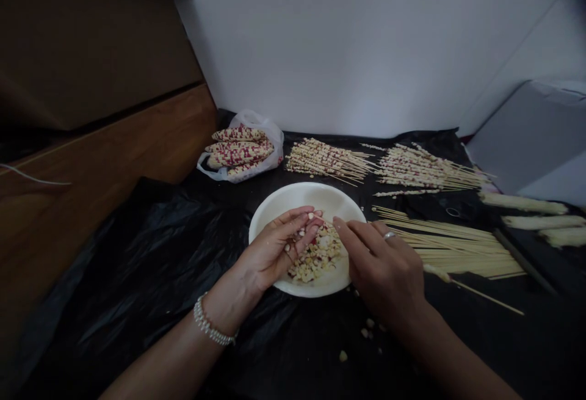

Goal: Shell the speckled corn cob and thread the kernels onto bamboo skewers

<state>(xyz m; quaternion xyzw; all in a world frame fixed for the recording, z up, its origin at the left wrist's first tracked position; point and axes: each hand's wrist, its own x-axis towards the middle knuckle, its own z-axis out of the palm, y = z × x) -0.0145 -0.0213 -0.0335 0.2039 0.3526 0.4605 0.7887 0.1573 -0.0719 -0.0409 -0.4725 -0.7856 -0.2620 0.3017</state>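
Observation:
Over a white bowl [270,204] holding loose corn kernels [315,256], my two hands are close together. My left hand [279,241] is closed in a pinch on a pale corn kernel [311,216], with a few more kernels among its curled fingers. Opposite it, my right hand [379,253] grips a thin wooden skewer [488,297]. The skewer's tip points at the pinched kernel, and its bare end sticks out to the right. Pale kernels sit on the skewer just beyond my right hand. Part of the skewer is hidden by that hand.
Black plastic sheeting [183,229] covers the surface. Behind the bowl are a plastic bag [274,134] of speckled corn cobs [240,152] and two piles of kernel-threaded skewers [320,159]. Bare skewers [458,247] and stripped cobs [524,203] lie right. Stray kernels [343,356] lie in front.

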